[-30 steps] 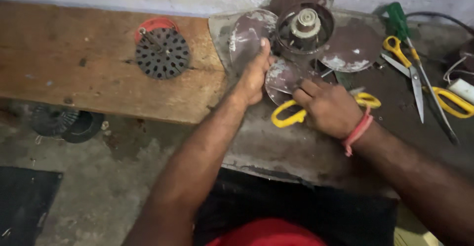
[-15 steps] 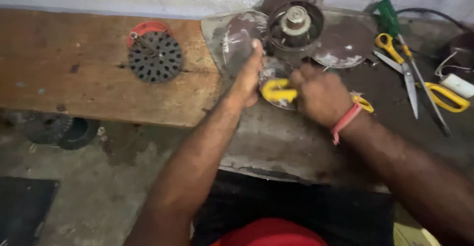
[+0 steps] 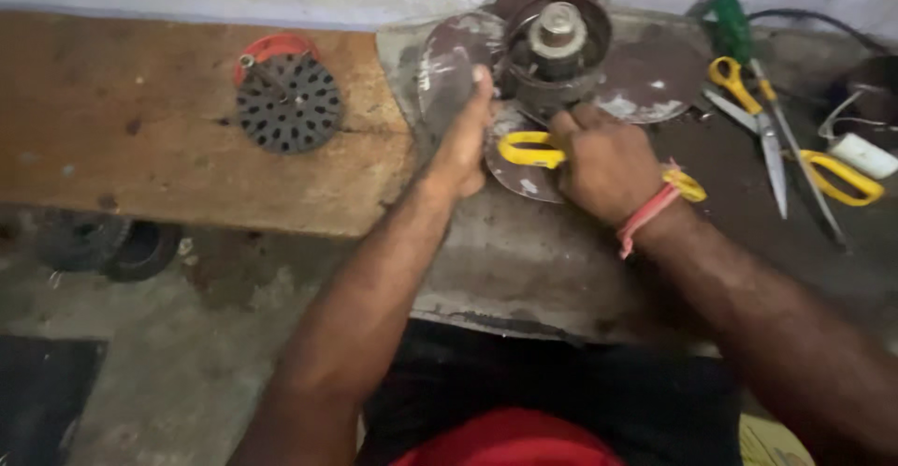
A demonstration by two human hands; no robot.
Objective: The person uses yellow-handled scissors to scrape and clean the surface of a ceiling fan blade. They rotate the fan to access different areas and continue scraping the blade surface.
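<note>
The fan rotor [image 3: 557, 47] is seen on the grey bench [image 3: 524, 269], hub shaft pointing upward — blades spread flat around it. One blade is pressed by the left hand [image 3: 465, 143], fingers together. Yellow-handled scissors [image 3: 531, 150] are gripped by the right hand [image 3: 606, 162]; their blades are hidden. Compared with half a second earlier, little is changed — the scissors handle is slightly more exposed.

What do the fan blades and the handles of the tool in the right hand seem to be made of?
Fan blades: probably painted metal, brown and dull, with pale patches where the coat looks worn. Tool handles in the right hand: likely plastic, smooth bright yellow.
</note>
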